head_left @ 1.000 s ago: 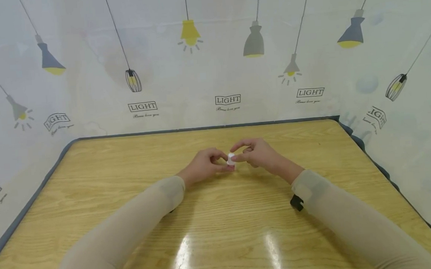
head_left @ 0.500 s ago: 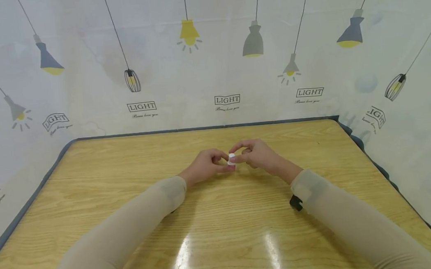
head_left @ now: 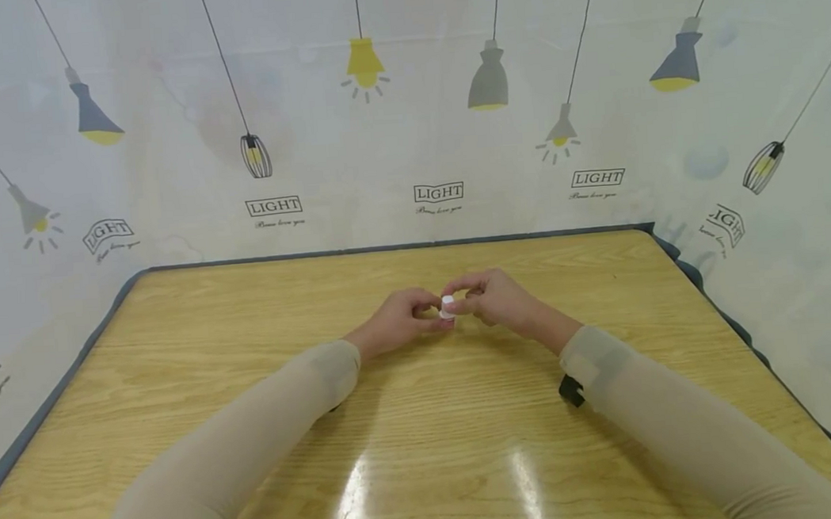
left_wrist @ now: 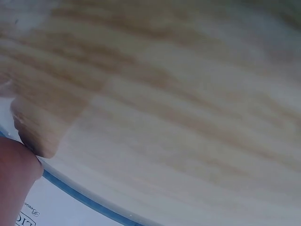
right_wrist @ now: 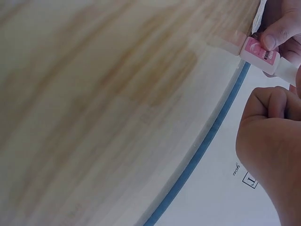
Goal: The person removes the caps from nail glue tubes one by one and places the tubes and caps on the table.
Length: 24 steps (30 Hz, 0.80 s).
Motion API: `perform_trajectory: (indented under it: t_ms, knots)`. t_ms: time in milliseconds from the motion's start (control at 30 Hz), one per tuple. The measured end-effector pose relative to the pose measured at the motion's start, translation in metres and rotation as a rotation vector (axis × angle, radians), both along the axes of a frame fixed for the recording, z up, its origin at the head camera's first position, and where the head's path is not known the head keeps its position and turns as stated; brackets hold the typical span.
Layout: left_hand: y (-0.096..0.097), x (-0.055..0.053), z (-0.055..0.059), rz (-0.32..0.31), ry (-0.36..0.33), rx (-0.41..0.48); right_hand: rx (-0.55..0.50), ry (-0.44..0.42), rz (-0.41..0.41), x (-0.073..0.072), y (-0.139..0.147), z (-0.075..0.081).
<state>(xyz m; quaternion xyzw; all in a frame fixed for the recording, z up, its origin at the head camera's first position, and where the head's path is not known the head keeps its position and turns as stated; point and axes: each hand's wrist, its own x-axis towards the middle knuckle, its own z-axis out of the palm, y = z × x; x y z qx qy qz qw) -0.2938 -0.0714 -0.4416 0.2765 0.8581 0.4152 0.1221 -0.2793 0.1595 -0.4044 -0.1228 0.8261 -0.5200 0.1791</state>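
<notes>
A small white bottle with a pink label and a white cap stands upright on the table, toward its far side. My left hand grips the bottle's body low down from the left, thumb across the pink label in the right wrist view. From the right, my right hand pinches the white cap between thumb and index finger, its other fingers curled in. In the left wrist view only part of the left hand shows at the lower left, and the bottle is out of sight there.
The wooden table has a dark blue edge strip. Behind and beside it hangs a pale sheet printed with lamps and the word LIGHT. A black device sits under the right wrist.
Both hands stay at the bottle. The right fingers shift slightly around the cap, and the cap shows a touch higher and further right. The left hand keeps its hold.
</notes>
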Motion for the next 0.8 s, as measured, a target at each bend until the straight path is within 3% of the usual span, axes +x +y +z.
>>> perform_trajectory:
  t_ms: [167,300,600,800]
  knots:
    - [0.001,-0.0007,-0.0011,-0.061,0.061,-0.077,0.003,-0.01,-0.001,-0.0007,0.0016,-0.0001]
    - [0.0023,-0.0005,0.0003,-0.074,0.059,-0.078,-0.014,-0.038,0.005,-0.0005,0.003,0.001]
    - [0.0025,0.0002,0.0017,-0.051,0.013,-0.065,-0.06,-0.055,0.081,-0.0003,0.0068,0.0022]
    - [0.0035,0.0007,0.0013,-0.011,0.0,-0.048,-0.064,-0.024,0.037,0.0,0.0053,0.0002]
